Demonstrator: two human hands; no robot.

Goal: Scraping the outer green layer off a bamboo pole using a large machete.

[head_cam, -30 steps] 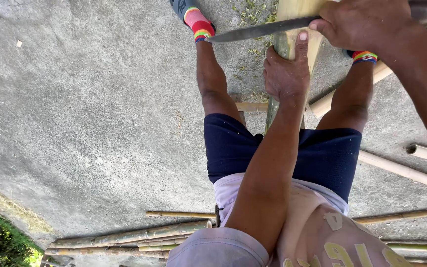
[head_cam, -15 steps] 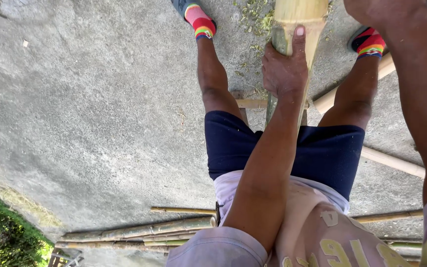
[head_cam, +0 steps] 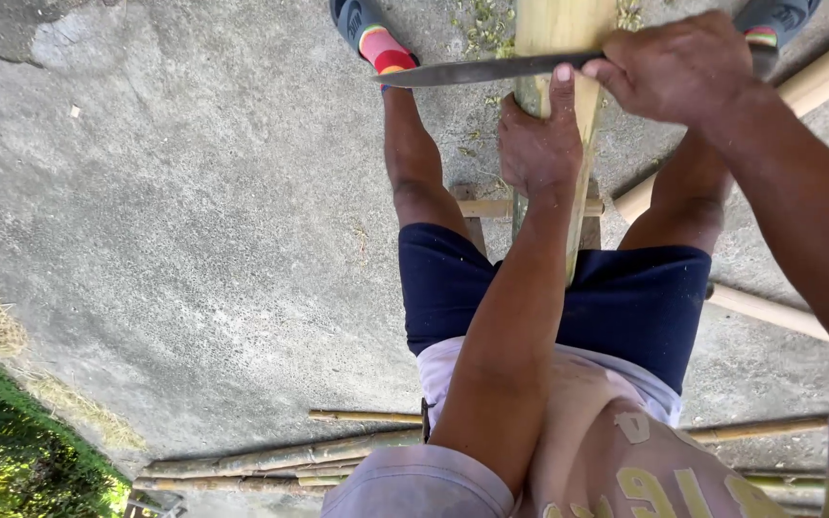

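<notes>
My left hand grips a pale split bamboo piece that stands between my legs and runs up out of the top of the view. My right hand is closed around the handle of a long dark knife. The blade lies flat across the bamboo just above my left thumb, its tip pointing left toward my foot. I am seated, with dark blue shorts and striped socks showing.
Concrete ground spreads to the left. Bamboo poles lie behind me, and more poles lie to the right. A small wooden seat crossbar shows between my thighs. Grass borders the lower left. Shavings are scattered near my feet.
My right hand went up out of view with the knife, then came back down; the blade again lies across the bamboo. My left hand kept its grip on the bamboo.
</notes>
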